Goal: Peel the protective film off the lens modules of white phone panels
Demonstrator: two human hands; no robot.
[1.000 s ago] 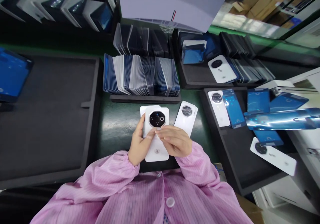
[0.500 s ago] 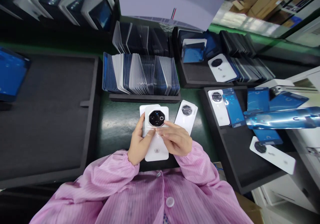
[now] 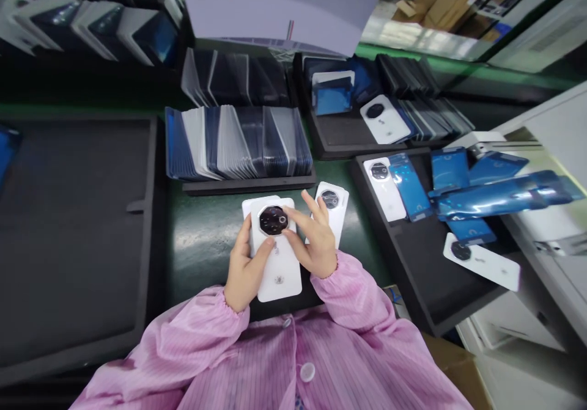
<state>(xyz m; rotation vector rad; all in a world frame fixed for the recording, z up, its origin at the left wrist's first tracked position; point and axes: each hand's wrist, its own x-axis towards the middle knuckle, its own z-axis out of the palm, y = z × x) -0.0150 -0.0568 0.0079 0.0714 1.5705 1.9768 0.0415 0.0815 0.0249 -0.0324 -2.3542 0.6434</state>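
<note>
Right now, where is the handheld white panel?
Head view: the white panel is below and slightly left of centre, in the left hand, with the right hand at its camera window.

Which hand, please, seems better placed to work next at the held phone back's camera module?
Probably the right hand: its fingers are at the camera module, while the left hand holds the white phone back.

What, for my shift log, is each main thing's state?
Front white panel, held, camera window up
Left hand, closed on that panel's edge
Right hand, thumb and forefinger apart, at the window
White panel behind the right hand, lying camera side up
Racked panels, standing on edge
Blue sheets, partly overlapping
</note>
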